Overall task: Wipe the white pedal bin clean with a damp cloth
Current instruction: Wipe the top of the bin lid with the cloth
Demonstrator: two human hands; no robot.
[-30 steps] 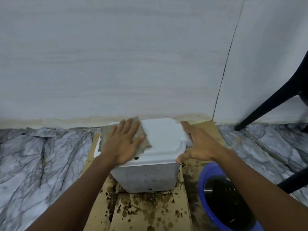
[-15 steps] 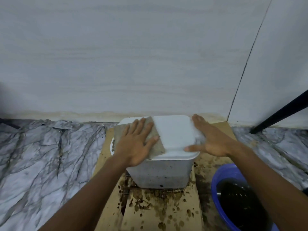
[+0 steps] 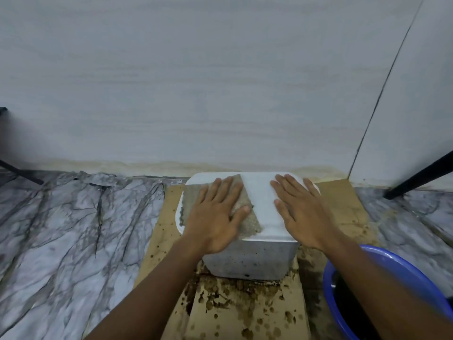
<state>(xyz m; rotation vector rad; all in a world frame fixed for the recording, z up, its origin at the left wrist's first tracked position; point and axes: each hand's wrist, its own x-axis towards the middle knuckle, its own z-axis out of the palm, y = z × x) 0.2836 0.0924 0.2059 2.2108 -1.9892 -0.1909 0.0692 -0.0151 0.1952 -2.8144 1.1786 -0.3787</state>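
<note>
1. The white pedal bin (image 3: 259, 200) stood on a sheet of cardboard (image 3: 166, 212) laid on the marble-patterned floor (image 3: 73, 217). The pale wall (image 3: 220, 82) was close behind it at 12 o'clock.
2. Your left hand (image 3: 215, 217) lay flat on the cloth (image 3: 191, 204) with the fingers straight and pointing toward 1 o'clock. It pressed the cloth onto the left half of the bin lid.
3. The cloth was grey-brown with a honeycomb texture. It covered the lid from the 9 o'clock edge to about the middle, and one corner reached the front edge near 6 o'clock.
4. Your right hand (image 3: 301, 212) lay flat on the bare right half of the lid, fingers straight and pointing toward 11 o'clock. It held nothing.
5. The two hands were apart, with a strip of bare white lid between them.
6. The front wall of the bin, below the lid, was speckled with dark spots.
7. Brown stains covered the cardboard at 6 o'clock from the bin.
8. A blue basin (image 3: 382, 256) holding dark liquid sat at 4 o'clock from the bin, partly hidden by your right forearm.
9. A black leg (image 3: 421, 175) slanted down to the floor at 2 o'clock from the bin, well apart from it.
</note>
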